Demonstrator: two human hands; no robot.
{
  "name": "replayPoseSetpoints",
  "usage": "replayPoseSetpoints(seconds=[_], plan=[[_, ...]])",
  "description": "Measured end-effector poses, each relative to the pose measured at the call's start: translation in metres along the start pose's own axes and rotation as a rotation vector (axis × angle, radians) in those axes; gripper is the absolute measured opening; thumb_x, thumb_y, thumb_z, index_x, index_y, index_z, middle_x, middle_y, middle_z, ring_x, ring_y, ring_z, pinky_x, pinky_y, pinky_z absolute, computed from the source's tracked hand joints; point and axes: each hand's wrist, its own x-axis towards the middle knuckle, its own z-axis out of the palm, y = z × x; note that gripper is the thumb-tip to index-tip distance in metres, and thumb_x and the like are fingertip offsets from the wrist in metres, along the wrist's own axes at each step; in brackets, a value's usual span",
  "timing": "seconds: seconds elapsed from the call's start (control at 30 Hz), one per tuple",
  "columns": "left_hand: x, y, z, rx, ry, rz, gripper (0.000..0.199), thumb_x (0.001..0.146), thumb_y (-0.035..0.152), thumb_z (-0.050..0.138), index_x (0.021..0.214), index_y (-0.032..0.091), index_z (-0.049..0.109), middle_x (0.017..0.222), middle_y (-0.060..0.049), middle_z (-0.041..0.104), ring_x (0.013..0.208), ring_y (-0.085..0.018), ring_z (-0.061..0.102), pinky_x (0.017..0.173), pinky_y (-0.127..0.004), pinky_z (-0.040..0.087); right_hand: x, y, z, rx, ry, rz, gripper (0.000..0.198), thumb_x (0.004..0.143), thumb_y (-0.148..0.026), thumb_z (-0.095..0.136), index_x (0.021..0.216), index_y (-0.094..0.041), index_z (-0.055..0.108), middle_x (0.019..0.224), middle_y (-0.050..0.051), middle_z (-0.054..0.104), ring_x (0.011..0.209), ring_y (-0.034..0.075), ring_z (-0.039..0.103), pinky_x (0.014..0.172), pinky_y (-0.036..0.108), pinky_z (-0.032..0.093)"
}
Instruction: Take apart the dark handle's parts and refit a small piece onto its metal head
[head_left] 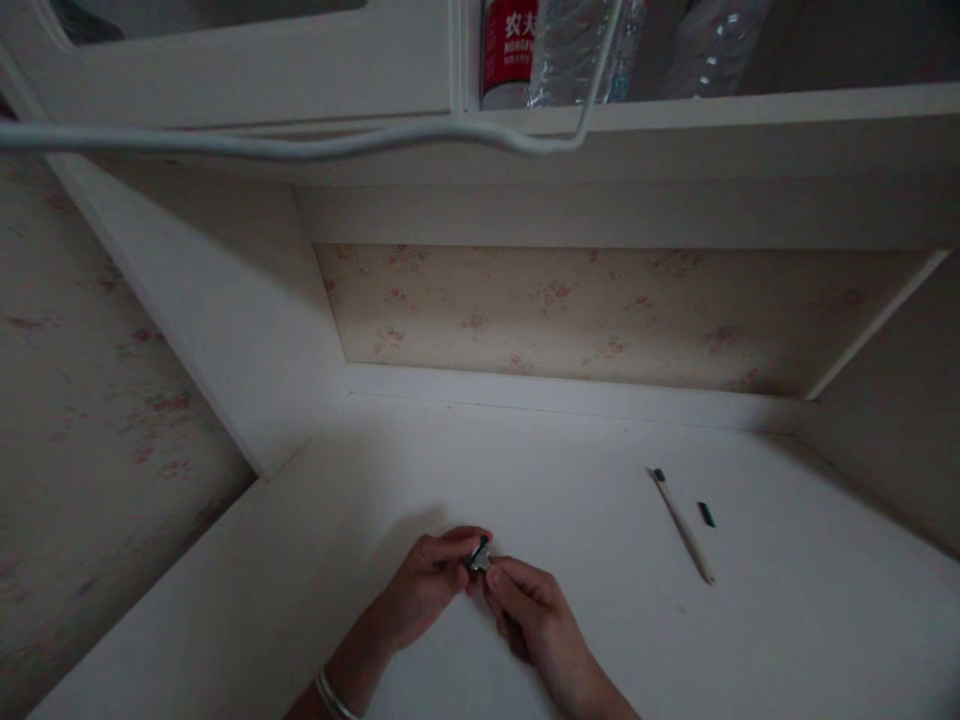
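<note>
A small silver-and-black metal piece (479, 556) is held between my two hands, above the white tabletop (570, 660). My left hand (426, 588) pinches it from the left, thumb and fingers closed at its dark edge. From the right, the thumb and index finger of my right hand (529, 602) are closed on its silver side. My fingers cover part of the piece, so its exact kind does not show. On the tabletop to the right lies a slim pale toothbrush (684, 528) with a dark head. Beside it rests a small dark green piece (706, 514).
Above the tabletop hangs a white shelf (675, 115) with clear plastic bottles (574, 55) and a red-labelled bottle (510, 48). A white cable (300, 148) crosses in front of it. A white side panel (217, 300) stands at left, floral wallpaper (480, 310) behind.
</note>
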Motion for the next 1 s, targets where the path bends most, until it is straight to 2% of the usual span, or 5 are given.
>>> replayPoseSetpoints(seconds=[0.47,0.7,1.0], plan=[[0.0007,0.0013,-0.0031,-0.031,-0.023,-0.04,0.025,0.073,0.028,0.074,0.098,0.029,0.073,0.109,-0.008,0.06,0.062,-0.007,0.047,0.062,-0.027,0.036,0.0,-0.0076,0.0051,0.032,-0.057,0.032,0.047,0.085,-0.06,0.051,0.078,-0.015,0.058,0.047,-0.009,0.029,0.037,0.005,0.018,0.033,0.019,0.011],[0.0007,0.0056,-0.0019,-0.027,-0.021,-0.069,0.025,0.069,0.029,0.077,0.094,0.03,0.074,0.104,-0.006,0.061,0.063,-0.007,0.047,0.061,-0.026,0.036,0.0012,-0.004,0.0016,0.034,-0.102,-0.003,0.047,0.087,-0.058,0.05,0.073,-0.014,0.056,0.046,-0.008,0.034,0.034,0.005,0.023,0.032,0.019,0.016],[0.0012,0.003,-0.0057,0.003,-0.001,-0.034,0.028,0.067,0.029,0.078,0.094,0.028,0.074,0.105,-0.007,0.061,0.07,-0.009,0.05,0.065,-0.026,0.038,0.0015,-0.0069,0.0032,0.046,-0.088,0.002,0.05,0.085,-0.062,0.049,0.069,-0.015,0.054,0.046,-0.008,0.036,0.034,0.005,0.024,0.032,0.019,0.015]])
